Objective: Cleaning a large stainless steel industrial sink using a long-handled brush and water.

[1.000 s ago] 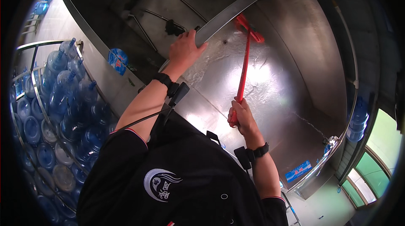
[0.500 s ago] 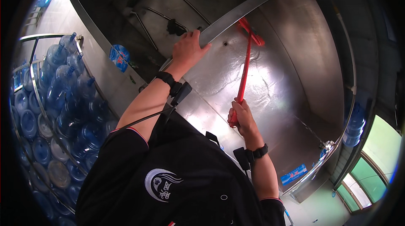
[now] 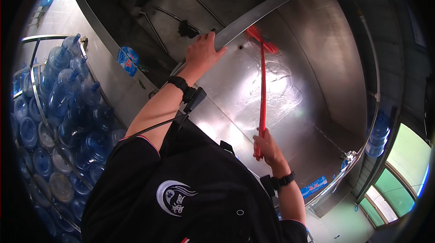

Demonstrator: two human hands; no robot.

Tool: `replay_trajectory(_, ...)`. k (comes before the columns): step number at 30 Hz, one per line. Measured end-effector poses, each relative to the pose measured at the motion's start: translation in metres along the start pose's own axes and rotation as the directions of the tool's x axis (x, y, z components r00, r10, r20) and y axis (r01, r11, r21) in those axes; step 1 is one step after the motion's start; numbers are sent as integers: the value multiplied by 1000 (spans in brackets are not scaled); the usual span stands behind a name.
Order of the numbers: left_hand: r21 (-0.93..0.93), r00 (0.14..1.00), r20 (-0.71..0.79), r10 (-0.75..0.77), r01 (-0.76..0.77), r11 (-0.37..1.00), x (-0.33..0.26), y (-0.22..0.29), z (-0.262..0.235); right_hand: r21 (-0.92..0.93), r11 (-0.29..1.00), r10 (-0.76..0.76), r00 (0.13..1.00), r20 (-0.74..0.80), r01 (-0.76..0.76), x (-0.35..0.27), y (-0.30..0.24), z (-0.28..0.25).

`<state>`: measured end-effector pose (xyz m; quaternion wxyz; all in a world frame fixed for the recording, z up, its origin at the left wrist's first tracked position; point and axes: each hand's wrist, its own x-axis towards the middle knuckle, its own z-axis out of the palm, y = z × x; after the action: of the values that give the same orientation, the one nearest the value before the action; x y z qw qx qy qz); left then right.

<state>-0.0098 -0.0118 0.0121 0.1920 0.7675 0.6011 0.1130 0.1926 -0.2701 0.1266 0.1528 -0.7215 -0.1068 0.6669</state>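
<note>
1. Here, in the head view, the person leans over a big shiny metal tank. The right hand has its fingers closed tight around the low end of a long red brush.
2. The red handle runs up and away from that hand. The brush head sits far from the fingers, pressed against the wet metal wall just under the grey metal bar.
3. The left hand lies on that bar. Its fingers are curled over the bar's edge, and the thumb is on the near side.
4. What could go wrong: the metal looks wet and shiny, so the brush head may slide sideways and slip off the wall.
5. The right hand holds only the very end of the handle. A hard push could twist it loose from the fingers.
6. The person leans far in. If the left hand slips off the bar, the body may tip forward.
7. A thin black cable hangs near the left wrist and could catch on the tank's edge.
8. Many blue water bottles are stacked to the left, well apart from both hands.
</note>
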Motion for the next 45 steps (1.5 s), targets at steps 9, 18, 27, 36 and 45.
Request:
replay_trajectory(9, -6, 998, 51, -22, 23, 1000, 1, 0, 1, 402, 914, 46, 998, 49, -62, -112, 1, -31)
replay_trajectory(18, -3, 998, 60, -27, 27, 1000, 1, 4, -1, 503, 837, -157, 975, -159, 217, -147, 19, -53)
replay_trajectory(27, 35, 999, 40, -32, 30, 999, 0, 3, -2, 336, 885, -220, 926, -307, 321, -8, 10, -159)
replay_trajectory(36, 76, 993, 92, -76, 69, 995, 1, 4, 0, -72, 994, 55, 935, -351, -86, 6, 124, -147)
replay_trajectory(45, 65, 996, 76, -45, 40, 997, 2, 5, -1, 500, 834, 265, 964, 3, -231, -183, 115, -46)
